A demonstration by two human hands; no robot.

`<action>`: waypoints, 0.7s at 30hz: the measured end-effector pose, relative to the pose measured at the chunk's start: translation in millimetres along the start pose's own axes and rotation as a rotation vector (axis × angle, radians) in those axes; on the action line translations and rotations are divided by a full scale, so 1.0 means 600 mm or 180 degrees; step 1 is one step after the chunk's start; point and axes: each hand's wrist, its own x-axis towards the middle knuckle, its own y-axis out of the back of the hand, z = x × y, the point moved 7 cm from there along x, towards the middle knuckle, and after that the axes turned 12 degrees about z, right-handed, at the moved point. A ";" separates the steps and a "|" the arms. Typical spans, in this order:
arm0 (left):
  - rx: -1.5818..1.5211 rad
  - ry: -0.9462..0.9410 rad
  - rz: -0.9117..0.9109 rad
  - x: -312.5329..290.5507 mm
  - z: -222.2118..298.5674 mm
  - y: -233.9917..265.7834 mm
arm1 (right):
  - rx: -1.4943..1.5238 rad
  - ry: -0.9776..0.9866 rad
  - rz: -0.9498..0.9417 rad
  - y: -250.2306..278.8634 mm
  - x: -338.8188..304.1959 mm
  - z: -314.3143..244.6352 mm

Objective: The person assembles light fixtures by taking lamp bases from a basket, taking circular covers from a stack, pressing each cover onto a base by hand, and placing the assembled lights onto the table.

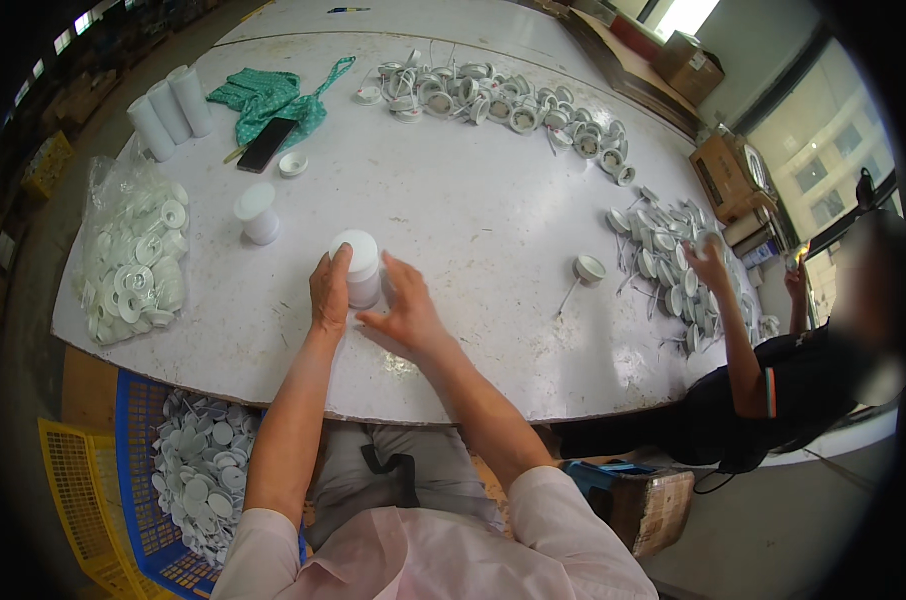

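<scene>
My left hand [331,285] is closed around the left side of a short upright stack of white round caps [363,285] on the table, its thumb near the top. Just right of this stack is my right hand [410,308], fingers apart and slightly blurred, with nothing in it. A second white stack [259,214], with a wider top, stands farther left. Behind it lies a single white ring-shaped cap [293,165] beside a dark phone [267,145].
A clear bag of white rings [138,260], three white tubes [170,113] and a green cloth [273,98] occupy the left side. Wired white lamp parts [493,95] lie far back. A co-worker's hand [710,262] is over a right-hand pile. A blue crate [143,470] holds white discs below.
</scene>
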 end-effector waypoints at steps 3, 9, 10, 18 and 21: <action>0.0153 -0.0088 -0.0041 0.009 -0.001 0.020 | 0.1265 -0.1444 0.1036 0.107 -0.021 0.073; -0.0011 -0.0215 -0.0242 0.010 -0.021 0.043 | -0.1878 -0.0749 0.3191 0.406 -0.055 0.289; -0.0023 -0.0222 -0.0212 0.004 -0.024 0.051 | -0.1839 -0.1361 0.2954 0.420 -0.052 0.321; -0.0130 -0.0675 0.0720 -0.101 0.006 0.129 | -0.1287 -0.1506 0.2595 0.442 -0.050 0.426; 0.0023 -0.0363 0.0221 -0.141 -0.025 0.132 | -0.0419 -0.1109 0.2704 0.426 -0.064 0.385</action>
